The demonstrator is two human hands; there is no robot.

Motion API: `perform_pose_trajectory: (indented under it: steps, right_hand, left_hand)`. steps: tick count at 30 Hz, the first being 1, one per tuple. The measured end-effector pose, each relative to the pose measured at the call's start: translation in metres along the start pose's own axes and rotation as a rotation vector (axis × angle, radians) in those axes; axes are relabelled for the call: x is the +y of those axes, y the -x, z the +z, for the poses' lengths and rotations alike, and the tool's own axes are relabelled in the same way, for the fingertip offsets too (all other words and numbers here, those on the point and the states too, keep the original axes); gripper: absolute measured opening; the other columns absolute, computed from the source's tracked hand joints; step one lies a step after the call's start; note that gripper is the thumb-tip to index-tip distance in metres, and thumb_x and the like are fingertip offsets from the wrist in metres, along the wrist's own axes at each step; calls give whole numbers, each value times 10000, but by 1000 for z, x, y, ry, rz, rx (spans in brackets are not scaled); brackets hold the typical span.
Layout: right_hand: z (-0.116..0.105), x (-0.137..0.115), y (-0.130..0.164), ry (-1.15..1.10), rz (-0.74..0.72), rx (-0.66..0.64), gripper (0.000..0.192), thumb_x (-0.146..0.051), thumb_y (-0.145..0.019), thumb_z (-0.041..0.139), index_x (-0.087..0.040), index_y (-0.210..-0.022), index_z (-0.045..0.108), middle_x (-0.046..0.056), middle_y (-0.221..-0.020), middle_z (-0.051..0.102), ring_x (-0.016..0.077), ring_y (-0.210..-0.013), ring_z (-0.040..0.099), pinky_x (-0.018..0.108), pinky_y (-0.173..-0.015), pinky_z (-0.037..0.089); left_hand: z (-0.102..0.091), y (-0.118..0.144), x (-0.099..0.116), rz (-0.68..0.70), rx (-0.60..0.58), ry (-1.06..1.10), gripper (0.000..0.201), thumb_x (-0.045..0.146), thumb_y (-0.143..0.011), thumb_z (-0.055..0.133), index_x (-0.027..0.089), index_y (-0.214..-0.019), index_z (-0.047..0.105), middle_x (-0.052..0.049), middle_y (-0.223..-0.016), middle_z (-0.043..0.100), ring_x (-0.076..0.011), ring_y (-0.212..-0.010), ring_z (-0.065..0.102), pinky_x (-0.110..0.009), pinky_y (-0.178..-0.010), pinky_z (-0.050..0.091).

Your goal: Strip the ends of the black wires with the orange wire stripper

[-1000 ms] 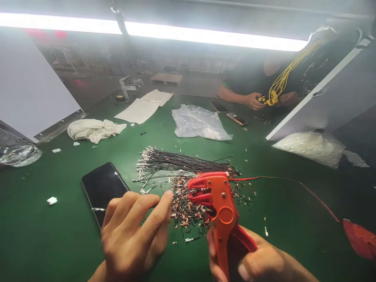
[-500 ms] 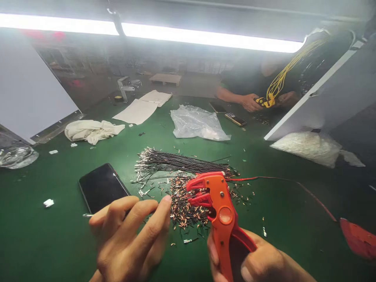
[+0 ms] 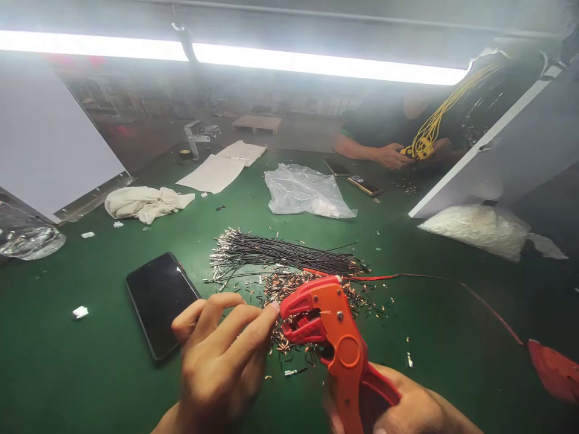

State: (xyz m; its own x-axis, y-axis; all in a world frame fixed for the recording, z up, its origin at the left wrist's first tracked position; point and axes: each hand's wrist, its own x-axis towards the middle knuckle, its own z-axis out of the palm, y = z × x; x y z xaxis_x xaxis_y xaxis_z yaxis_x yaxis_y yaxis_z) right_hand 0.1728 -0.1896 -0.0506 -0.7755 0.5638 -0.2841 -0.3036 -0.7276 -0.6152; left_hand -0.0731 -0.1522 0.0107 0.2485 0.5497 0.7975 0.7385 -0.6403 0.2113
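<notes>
My right hand (image 3: 407, 405) is wrapped round the handles of an orange and red wire stripper (image 3: 346, 349), its jaws facing left. My left hand (image 3: 221, 355) is closed in a pinch, fingertips right at the mouth of the jaws. The wire it pinches is almost wholly hidden by the fingers. Fine copper strands (image 3: 325, 312) show within the tool's head. Behind the tool lies a bundle of black wires (image 3: 284, 250) with metal terminals at the left ends. A heap of cut black insulation and copper bits (image 3: 283, 283) spreads beneath the jaws, partly covered by the tool.
A black phone (image 3: 160, 301) lies left of my left hand. Farther back are a white cloth (image 3: 147, 204), paper sheets (image 3: 212, 172) and a clear plastic bag (image 3: 307, 190). A filled bag (image 3: 477, 228) sits right. Across the table, a person's hands (image 3: 393, 155) hold yellow wires (image 3: 425, 141).
My left hand has moved right, bringing its fingertips to the stripper's jaws. The stripper's head has tilted and lowered slightly. A terminal that stuck out behind my left hand is out of sight now.
</notes>
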Motion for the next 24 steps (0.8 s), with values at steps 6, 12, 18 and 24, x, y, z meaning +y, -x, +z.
perform_pose_trajectory:
  steps: [6, 12, 18, 24]
  right_hand:
    - [8, -4, 1, 17, -26, -2, 361, -253, -561, 786, -61, -855, 703, 22, -681, 568, 117, -636, 506, 202, -573, 339]
    - [9, -5, 1, -15, -31, -17, 351, -232, -562, 780, -63, -859, 699, 33, -720, 590, 94, -618, 500, 181, -541, 311]
    - [13, -6, -4, -127, -70, -39, 349, -184, -542, 748, -58, -861, 682, 41, -696, 593, 111, -616, 536, 190, -557, 353]
    - [12, -12, -6, -49, -131, -62, 401, -193, -580, 722, -71, -957, 657, 54, -679, 632, 109, -595, 525, 183, -536, 330]
  left_hand:
    - [-2, 5, -4, -10, -40, 11, 216, 35, -868, 631, 194, -1001, 692, 26, -762, 736, -187, -820, 637, -371, -758, 303]
    - [1, 3, 0, -69, 1, 27, 222, 11, -851, 638, 194, -968, 684, 31, -727, 723, -183, -791, 654, -379, -773, 291]
    - [-1, 2, -5, -18, 8, -21, 217, 17, -837, 644, 180, -972, 692, 30, -689, 707, -168, -736, 645, -365, -754, 289]
    - [-17, 1, -9, 81, -6, -191, 263, 4, -834, 611, 160, -1022, 709, -4, -671, 690, -180, -721, 539, -358, -755, 317]
